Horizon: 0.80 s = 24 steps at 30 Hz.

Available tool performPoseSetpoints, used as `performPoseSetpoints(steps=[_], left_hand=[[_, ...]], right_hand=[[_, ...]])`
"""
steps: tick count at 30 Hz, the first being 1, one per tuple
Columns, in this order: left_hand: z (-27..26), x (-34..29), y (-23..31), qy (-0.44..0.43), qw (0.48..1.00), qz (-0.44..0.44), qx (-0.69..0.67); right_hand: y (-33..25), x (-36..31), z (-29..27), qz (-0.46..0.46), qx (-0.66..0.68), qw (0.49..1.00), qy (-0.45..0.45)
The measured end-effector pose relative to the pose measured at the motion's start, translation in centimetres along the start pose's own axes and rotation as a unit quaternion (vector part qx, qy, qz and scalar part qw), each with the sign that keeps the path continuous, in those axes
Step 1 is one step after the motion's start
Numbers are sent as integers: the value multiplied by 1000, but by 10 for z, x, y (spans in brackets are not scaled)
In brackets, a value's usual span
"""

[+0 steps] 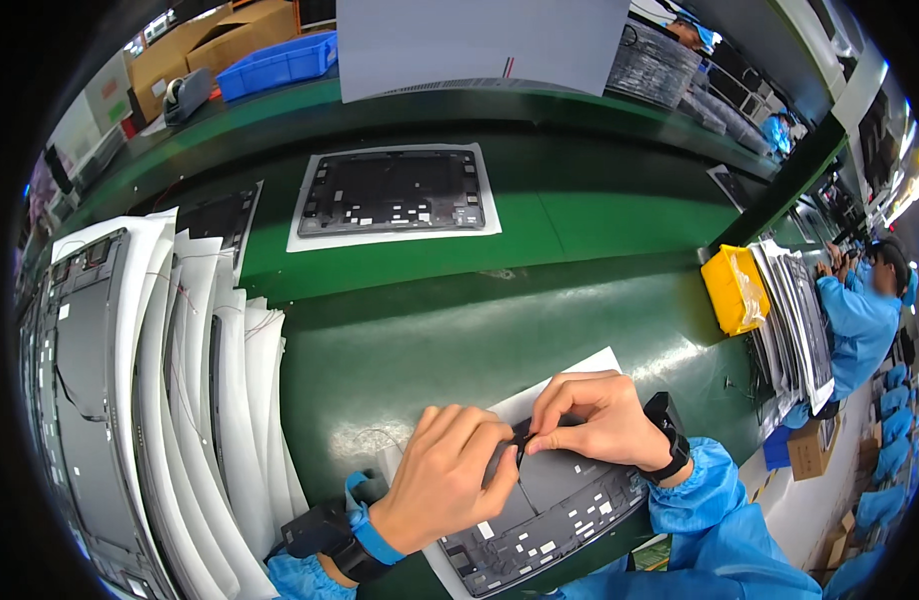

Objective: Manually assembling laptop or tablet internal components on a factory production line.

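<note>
In front of me a dark grey tablet housing (553,529) with small white patches lies on a white sheet (598,362). My left hand (442,482) and my right hand (595,420) meet over its far part. Both are closed in a pinch on a thin black cable (523,457), their fingertips nearly touching. A narrow black line (528,495) runs from there down across the housing. The fingers partly hide the cable, so its ends cannot be made out. Each wrist wears a black device on a strap.
At the left stands a stack of tablet housings (85,350) between white sheets. Another housing (395,190) lies on the green shelf beyond. To the right are a yellow bin (735,290) and more stacked panels (795,310), with a person in blue (860,325) beyond. A blue tray (278,66) sits at the back.
</note>
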<state>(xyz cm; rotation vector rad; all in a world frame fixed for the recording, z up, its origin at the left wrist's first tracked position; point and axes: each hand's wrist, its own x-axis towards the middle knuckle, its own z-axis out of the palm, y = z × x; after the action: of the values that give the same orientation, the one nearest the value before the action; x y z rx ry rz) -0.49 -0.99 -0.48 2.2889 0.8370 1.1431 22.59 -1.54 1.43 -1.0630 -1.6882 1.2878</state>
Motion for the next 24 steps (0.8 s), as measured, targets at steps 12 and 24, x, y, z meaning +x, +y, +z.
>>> performPoseSetpoints(steps=[12,24], left_hand=[[6,-2,-5,-12,997,-22,-76],[13,2,-9,37,995,-86,21]], right_hand=[[2,-6,0,-173,-183,968,14],[9,0,-7,-192,-327,925,-22]])
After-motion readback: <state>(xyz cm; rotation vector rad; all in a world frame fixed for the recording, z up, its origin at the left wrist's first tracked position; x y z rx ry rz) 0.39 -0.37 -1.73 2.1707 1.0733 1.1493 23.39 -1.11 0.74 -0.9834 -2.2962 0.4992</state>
